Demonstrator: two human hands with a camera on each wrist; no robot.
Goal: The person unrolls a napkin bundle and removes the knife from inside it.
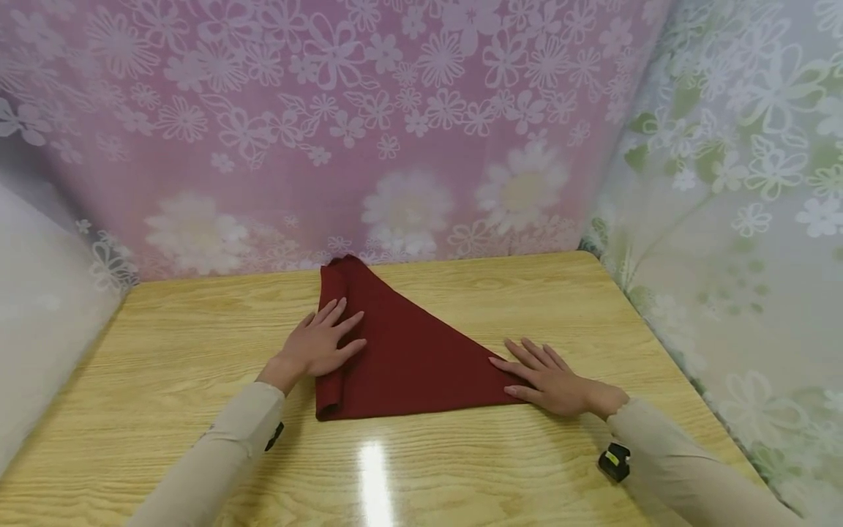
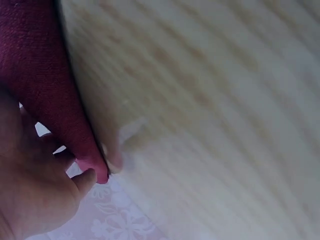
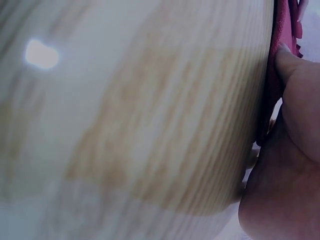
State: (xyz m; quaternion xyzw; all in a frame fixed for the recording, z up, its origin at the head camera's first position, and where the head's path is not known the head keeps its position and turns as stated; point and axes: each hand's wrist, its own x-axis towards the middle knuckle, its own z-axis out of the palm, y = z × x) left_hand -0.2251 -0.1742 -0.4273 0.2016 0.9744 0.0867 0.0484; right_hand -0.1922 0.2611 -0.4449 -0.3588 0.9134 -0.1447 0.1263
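Note:
A dark red cloth (image 1: 408, 351) lies on the table as a rough triangle, its left side rolled or folded over into a thick upright band. My left hand (image 1: 320, 345) rests with spread fingers across that band, fingertips on the cloth. At the narrow right corner, my right hand (image 1: 549, 380) lies flat, its thumb and index finger over the cloth's tip and the other fingers reaching past its slanted edge. The left wrist view shows the cloth's rolled edge (image 2: 55, 90) beside the left hand (image 2: 35, 185). In the right wrist view, the right thumb touches the cloth (image 3: 272, 90).
The wood-grain table (image 1: 197, 439) meets a pink flowered curtain (image 1: 395, 132) at the back, close to the cloth's top corner. A pale flowered curtain (image 1: 737, 256) hangs along the right side, and a white surface (image 1: 46, 307) stands at the left.

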